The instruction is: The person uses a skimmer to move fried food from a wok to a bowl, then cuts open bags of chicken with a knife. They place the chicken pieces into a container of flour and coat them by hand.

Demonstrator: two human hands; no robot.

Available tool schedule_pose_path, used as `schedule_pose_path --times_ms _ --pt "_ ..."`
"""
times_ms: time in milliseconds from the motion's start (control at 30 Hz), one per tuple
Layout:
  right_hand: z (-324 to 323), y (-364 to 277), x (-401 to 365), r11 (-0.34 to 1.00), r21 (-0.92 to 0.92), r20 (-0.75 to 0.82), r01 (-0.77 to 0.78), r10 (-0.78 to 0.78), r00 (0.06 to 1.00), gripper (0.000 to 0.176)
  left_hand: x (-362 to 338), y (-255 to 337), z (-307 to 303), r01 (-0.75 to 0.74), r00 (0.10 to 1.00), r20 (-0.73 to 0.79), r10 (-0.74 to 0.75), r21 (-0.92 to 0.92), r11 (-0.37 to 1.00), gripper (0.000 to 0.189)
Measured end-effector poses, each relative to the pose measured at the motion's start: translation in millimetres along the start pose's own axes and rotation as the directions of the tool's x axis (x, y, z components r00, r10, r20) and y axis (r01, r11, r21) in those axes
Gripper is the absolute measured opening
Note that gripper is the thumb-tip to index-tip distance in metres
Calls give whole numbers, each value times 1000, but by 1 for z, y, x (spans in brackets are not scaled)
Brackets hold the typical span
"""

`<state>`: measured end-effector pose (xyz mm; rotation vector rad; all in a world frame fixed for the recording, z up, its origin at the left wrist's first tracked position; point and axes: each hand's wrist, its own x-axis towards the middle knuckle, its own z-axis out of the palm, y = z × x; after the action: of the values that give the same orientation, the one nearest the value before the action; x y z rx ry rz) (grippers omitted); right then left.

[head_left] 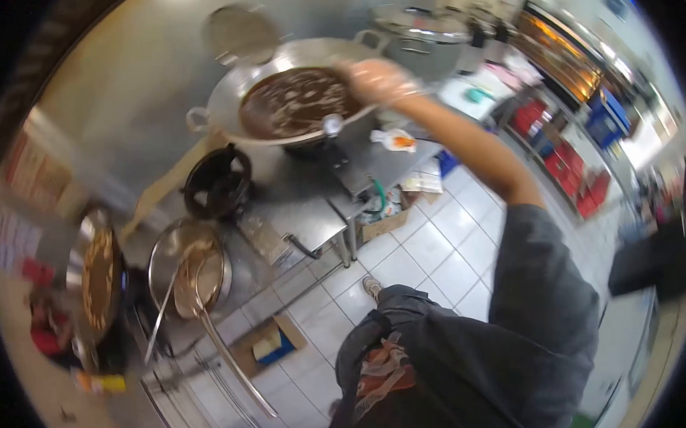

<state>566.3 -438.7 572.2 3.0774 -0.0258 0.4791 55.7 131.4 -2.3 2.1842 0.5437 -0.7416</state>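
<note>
My right hand [383, 81], in a clear plastic glove, reaches out over the right rim of a large metal wok [224, 116]. Motion smears its fingers, so whether they hold anything does not show. Dark brown liquid [296, 101] with pale foam on top fills the wok. Behind it, against the wall, is a round, flat strainer-like disc [242, 35]. A small round dial [332, 124] shows at the wok's front edge. My left hand is out of the picture.
Left of the wok is a bare black burner [218, 185]. A steel bowl [156, 272] holds a long-handled ladle [235, 364], which sticks out over the floor. Another wok [99, 278] contains food pieces. An open cardboard box [268, 343] sits low by the counter. A lit oven [561, 44] stands far right.
</note>
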Motion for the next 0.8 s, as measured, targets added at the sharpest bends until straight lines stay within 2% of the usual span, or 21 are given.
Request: schedule_pose_path --times_ms 33,67,100,233,300,333,367,433,467,533,567,600,633,700,767,800 --pt "-8 22 1 994 -81 -33 79 -82 996 35 0 10 8 -24 999 -35 26 59 998 22" --pt "1 52 18 999 -39 11 16 -15 1000 39 1 22 14 -40 997 -65 46 86 995 24" --pt "17 87 33 987 -154 -24 53 -57 998 43 4 34 20 -55 993 -97 67 117 992 25" --pt "44 161 77 982 -188 68 21 -8 998 45 14 80 41 -146 962 -204 180 169 975 30" --pt "59 190 91 973 -230 144 34 -1 990 42 18 105 45 -115 973 -169 157 235 965 33" --pt "72 206 101 963 -266 192 41 11 981 41 6 178 14 -19 997 71 -8 374 927 40" --pt "83 219 113 952 -302 232 49 24 972 39 15 170 30 -81 994 -34 103 389 918 37" --pt "100 231 123 965 -255 245 60 5 969 34 49 130 64 -185 919 -238 315 446 876 29" --pt "109 236 126 971 -229 254 63 -3 967 32 61 118 76 -81 962 -199 185 440 894 25" --pt "128 250 134 952 -196 474 234 -116 873 34 59 107 100 -172 908 -278 314 437 883 31" --pt "133 249 140 991 -32 642 127 -77 762 34 56 107 105 -217 871 -315 377 442 870 35" --pt "139 248 146 996 77 783 -41 -35 621 35 53 115 103 -179 898 -304 319 410 894 35" --pt "143 242 151 877 188 936 -442 -24 350 36 46 129 93 -140 921 -288 261 378 915 34" --pt "131 212 158 629 192 980 -753 -160 116 34 49 148 91 -81 948 -269 168 306 949 33" --pt "91 145 145 654 296 955 -696 -215 205 31 52 146 93 -31 963 -254 90 230 973 32" --pt "92 130 148 644 301 954 -704 -193 231 29 63 126 109 -55 922 -341 184 356 933 29"
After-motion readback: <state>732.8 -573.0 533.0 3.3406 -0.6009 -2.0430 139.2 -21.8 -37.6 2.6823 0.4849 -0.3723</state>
